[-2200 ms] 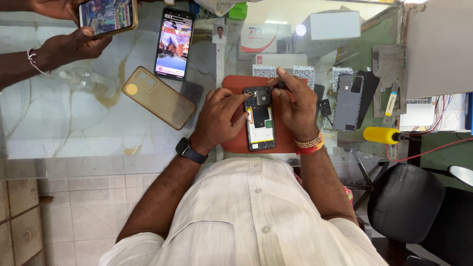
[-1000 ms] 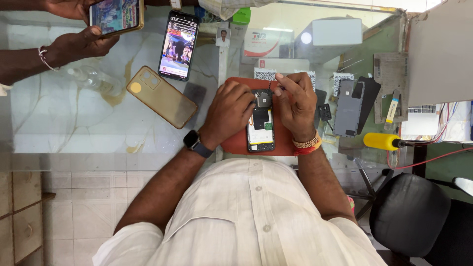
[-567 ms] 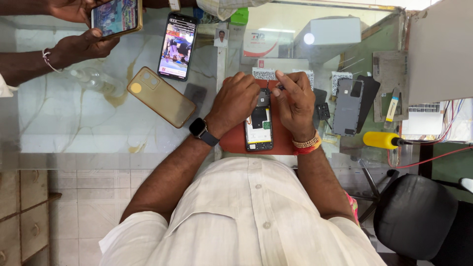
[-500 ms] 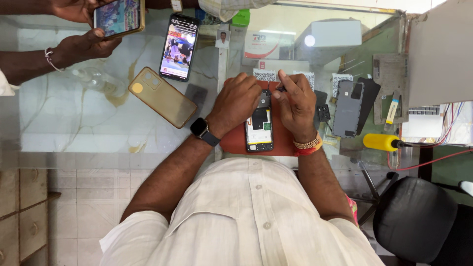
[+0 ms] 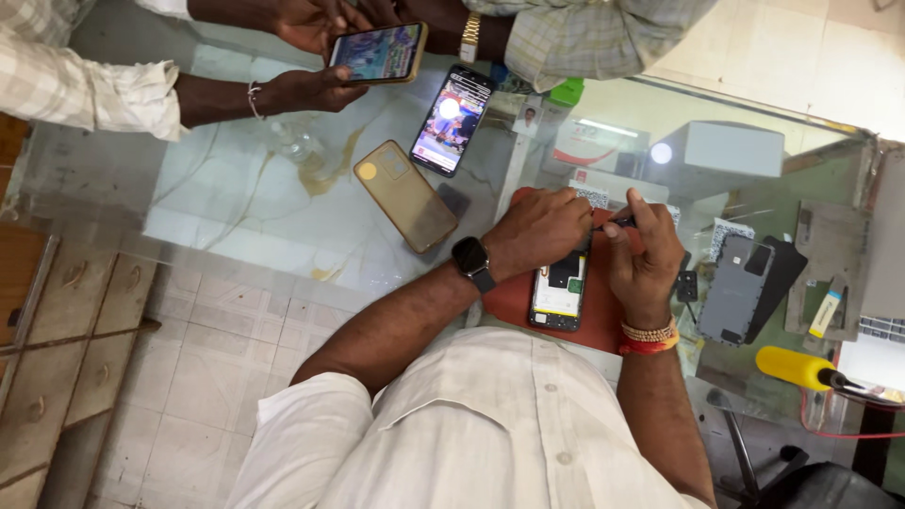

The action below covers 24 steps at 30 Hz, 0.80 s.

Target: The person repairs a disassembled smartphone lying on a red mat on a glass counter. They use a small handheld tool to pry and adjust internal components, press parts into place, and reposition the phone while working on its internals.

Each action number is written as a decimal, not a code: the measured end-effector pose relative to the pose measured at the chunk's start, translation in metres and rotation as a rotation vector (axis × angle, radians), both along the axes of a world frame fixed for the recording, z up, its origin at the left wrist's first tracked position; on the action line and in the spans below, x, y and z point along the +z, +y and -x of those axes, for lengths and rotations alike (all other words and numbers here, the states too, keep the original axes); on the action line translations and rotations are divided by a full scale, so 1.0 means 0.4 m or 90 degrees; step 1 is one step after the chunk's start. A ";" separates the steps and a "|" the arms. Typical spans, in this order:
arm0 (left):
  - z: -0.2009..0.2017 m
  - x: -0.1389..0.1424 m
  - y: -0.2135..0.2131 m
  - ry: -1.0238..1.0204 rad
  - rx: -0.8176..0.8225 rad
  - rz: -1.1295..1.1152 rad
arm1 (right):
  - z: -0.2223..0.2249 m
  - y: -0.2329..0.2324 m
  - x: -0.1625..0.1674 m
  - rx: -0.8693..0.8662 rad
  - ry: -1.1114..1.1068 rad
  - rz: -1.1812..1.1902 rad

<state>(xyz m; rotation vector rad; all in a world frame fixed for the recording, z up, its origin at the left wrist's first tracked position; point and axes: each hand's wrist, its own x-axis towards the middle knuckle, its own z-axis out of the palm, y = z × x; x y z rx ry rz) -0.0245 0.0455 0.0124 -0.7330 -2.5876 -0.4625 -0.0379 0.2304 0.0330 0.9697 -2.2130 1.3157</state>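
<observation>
While the opened phone (image 5: pixel 558 294) lies on the red mat (image 5: pixel 514 300), long axis toward the person, left hand (image 5: pixel 537 229) presses its top w/ fingers curled, right hand (image 5: pixel 644 259) beside pinching a thin tool (image 5: pixel 617 223).

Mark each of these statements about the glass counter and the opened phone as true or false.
1. The opened black phone lies on a red-brown mat. True.
2. The left hand wears a black smartwatch. True.
3. The right hand is bare at the wrist. False: it wears beaded and red bands.
4. The yellow-handled tool is in the right hand. False: it lies apart, at the counter's right.
</observation>
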 end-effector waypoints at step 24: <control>-0.019 -0.035 -0.112 -0.148 0.027 -0.260 | -0.013 0.009 0.006 0.020 -0.048 0.031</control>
